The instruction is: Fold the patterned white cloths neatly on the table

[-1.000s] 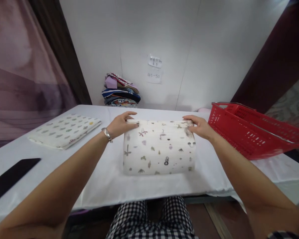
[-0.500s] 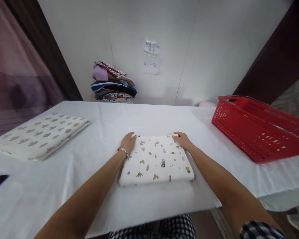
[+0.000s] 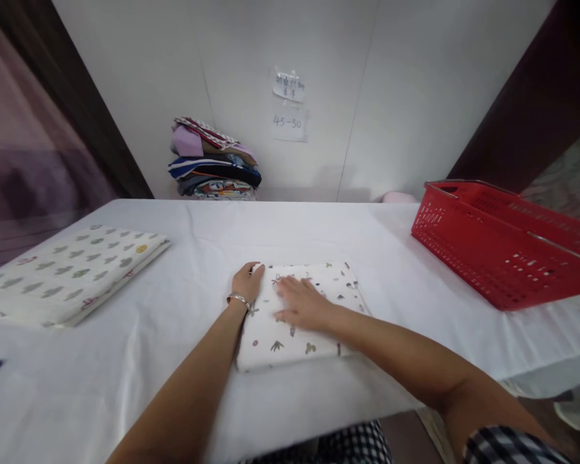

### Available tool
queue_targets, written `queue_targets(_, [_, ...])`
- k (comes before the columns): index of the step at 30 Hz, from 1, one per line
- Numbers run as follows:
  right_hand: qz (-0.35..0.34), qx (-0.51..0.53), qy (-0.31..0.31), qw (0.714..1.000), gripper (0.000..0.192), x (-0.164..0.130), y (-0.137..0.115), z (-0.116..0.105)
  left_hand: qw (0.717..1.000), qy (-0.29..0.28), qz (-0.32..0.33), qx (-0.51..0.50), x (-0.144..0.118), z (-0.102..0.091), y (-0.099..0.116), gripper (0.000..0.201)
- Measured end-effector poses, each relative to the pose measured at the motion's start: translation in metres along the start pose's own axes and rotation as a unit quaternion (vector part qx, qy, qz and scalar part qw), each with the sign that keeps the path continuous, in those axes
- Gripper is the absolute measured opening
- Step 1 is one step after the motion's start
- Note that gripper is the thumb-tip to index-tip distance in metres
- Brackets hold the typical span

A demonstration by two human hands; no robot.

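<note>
White table: both hands, left, right, spread flat, half hiding folded cloth.

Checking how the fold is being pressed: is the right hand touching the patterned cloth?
Touching. The head view shows the right hand lying flat on top of the folded cloth, with no gap.

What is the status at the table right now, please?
Left hand flat at folded printed cloth's left edge. Right hand flat on top, open. Cloth flat on table. Red basket apart, right.

White wall, white-clothed table, dark curtain
</note>
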State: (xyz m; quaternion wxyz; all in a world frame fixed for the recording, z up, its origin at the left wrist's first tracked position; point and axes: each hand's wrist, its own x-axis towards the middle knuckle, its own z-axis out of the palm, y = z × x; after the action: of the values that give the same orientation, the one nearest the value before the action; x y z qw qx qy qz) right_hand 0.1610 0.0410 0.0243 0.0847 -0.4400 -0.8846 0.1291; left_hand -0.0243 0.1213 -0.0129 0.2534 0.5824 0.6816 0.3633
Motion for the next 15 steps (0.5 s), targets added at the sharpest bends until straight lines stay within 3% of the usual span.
queue_targets(2, [-0.030, 0.010, -0.024, 0.999, 0.074, 0.009, -0.008, 0.009, 1.000, 0.002, 0.009, -0.001, 0.000, 0.000, -0.001, 0.033])
queue_targets(5, [-0.003, -0.007, -0.027, 1.000, 0.077, 0.012, 0.013, 0.007, 1.000, 0.000, 0.016, -0.002, 0.001, 0.001, -0.004, 0.033])
queue_targets(10, [0.165, -0.077, 0.000, 0.983, 0.072, -0.015, 0.084, -0.015, 1.000, -0.011, 0.016, -0.001, 0.002, 0.001, -0.004, 0.034])
queue_targets(15, [0.345, -0.045, 0.087, 0.934, 0.059, -0.045, 0.129, -0.025, 1.000, -0.015, 0.016, 0.003, 0.001, 0.000, -0.001, 0.033])
